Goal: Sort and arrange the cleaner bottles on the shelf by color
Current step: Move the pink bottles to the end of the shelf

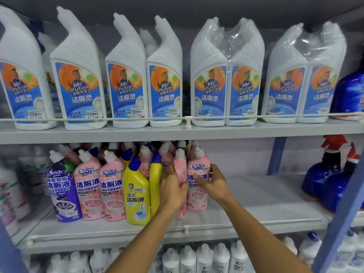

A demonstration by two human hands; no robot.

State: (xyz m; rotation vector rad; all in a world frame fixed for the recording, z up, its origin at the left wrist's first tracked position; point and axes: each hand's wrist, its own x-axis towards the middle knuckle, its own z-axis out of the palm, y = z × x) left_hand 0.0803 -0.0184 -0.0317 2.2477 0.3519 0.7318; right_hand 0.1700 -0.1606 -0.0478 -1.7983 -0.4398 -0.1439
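On the middle shelf (256,196) stands a cluster of cleaner bottles: a purple one (63,194) at the left, two pink ones (89,191) beside it, then a yellow one with a blue cap (136,196) and a second yellow one (155,186). My left hand (172,191) grips a pink bottle (180,168) turned side-on at the front. My right hand (213,183) touches the label of another pink bottle (198,174) with relaxed fingers. More pink, yellow and dark bottles crowd behind them.
Large white bottles (126,79) with blue labels line the top shelf behind a rail. Blue spray bottles with red triggers (331,174) stand at the right. The middle shelf's right half is bare. White bottles (204,257) fill the bottom shelf. More pale bottles sit far left.
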